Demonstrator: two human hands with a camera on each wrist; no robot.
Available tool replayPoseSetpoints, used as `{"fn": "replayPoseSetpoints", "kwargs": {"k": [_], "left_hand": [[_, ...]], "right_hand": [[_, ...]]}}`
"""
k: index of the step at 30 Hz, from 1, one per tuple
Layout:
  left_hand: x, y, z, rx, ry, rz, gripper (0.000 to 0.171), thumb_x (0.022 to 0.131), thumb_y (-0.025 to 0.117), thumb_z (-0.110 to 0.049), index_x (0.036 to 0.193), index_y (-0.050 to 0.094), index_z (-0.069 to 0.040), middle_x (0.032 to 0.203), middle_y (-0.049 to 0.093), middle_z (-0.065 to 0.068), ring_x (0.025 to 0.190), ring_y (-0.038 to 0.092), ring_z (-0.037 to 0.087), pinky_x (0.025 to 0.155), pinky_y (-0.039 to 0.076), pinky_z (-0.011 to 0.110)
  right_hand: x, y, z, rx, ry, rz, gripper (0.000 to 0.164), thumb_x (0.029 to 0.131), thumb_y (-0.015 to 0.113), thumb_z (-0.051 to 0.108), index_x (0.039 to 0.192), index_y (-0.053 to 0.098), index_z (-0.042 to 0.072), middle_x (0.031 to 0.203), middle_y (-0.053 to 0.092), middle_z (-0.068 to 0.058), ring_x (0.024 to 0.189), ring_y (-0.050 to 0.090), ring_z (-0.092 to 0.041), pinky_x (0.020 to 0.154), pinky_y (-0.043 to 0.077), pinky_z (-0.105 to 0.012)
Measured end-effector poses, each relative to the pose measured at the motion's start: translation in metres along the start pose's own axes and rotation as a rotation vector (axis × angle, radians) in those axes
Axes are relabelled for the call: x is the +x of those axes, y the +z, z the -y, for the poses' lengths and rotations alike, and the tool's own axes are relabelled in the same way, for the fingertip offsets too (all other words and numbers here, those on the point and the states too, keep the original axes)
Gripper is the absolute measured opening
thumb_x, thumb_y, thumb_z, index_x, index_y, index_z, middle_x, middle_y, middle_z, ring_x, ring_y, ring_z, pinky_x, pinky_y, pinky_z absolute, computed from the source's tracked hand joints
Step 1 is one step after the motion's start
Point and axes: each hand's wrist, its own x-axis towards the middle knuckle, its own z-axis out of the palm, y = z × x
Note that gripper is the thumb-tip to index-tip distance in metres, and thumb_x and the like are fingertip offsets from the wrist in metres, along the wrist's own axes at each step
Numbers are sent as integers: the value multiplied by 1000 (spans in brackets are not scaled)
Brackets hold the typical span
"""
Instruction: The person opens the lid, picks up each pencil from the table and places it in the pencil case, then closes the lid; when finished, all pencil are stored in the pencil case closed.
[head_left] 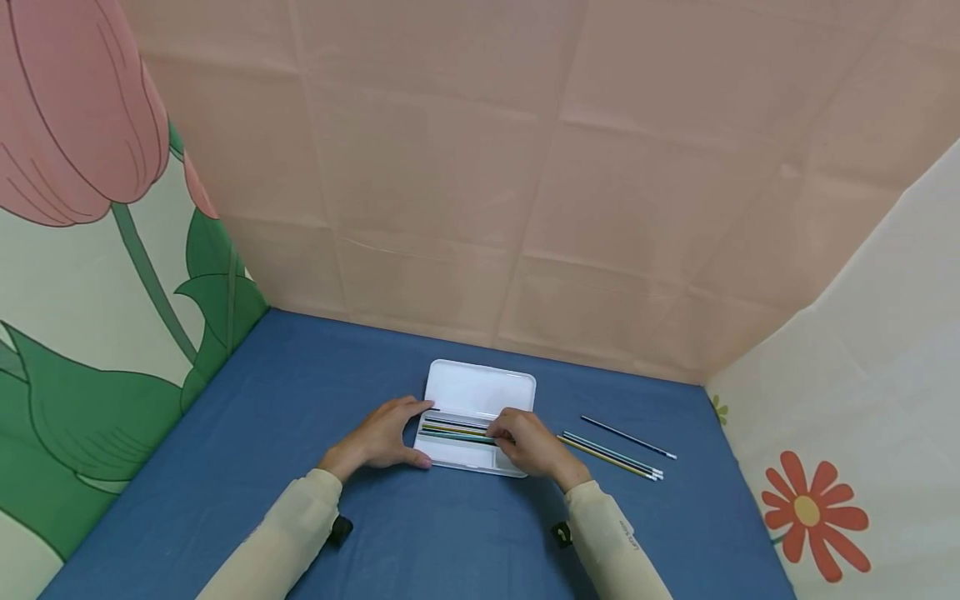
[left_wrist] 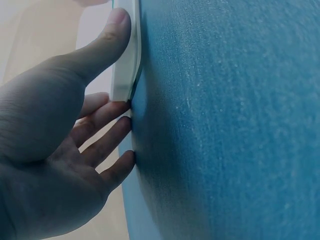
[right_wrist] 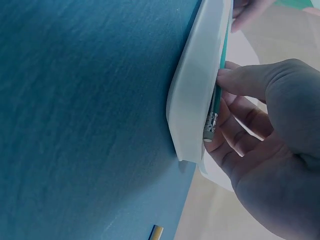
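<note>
A white hinged pencil case (head_left: 457, 454) lies open on the blue cloth, its lid (head_left: 480, 387) tipped back. Several slim pencils (head_left: 453, 427) rest lengthwise inside it. My left hand (head_left: 386, 433) holds the case's left end, thumb at the front corner and index finger near the hinge; its other fingers spread beside it in the left wrist view. Over the right part of the case, my right hand (head_left: 528, 443) pinches a green pencil (right_wrist: 216, 102) between thumb and fingers. That pencil's eraser end lies along the case rim in the right wrist view.
Right of the case, a dark pencil (head_left: 628, 437) lies apart from a small group of pencils (head_left: 618, 457), teal and yellow among them. The blue cloth (head_left: 360, 350) meets a beige backdrop (head_left: 450, 208) behind, with printed panels at both sides.
</note>
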Motion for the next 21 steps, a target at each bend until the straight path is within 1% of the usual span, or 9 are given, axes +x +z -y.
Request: {"fn": "replayPoseSetpoints", "kwargs": {"k": [6,14,21], "left_hand": [[0,0,0,-1,2,1,101,83,103,-41,166,56,-9,158,63,19,146,59,42,125,47,69],[-1,0,1,-1,-11,7,102,83,103,-42,167,55,-11,165,58,22,153,54,47,127,44,71],[0,0,2,3,-11,3,102,83,103,-42,167,55,-11,165,58,22,152,55,47,126,45,71]], "right_hand": [[0,0,1,-1,0,6,19,106,73,-1,118,86,8,109,79,-3,96,71,-12,88,64,-35],[-1,-1,2,11,-5,21,21,108,71,0,119,86,9,110,80,-3,95,71,-11,86,63,-33],[-2,0,1,40,13,27,21,106,74,1,123,85,8,113,82,-4,92,67,-8,83,61,-31]]}}
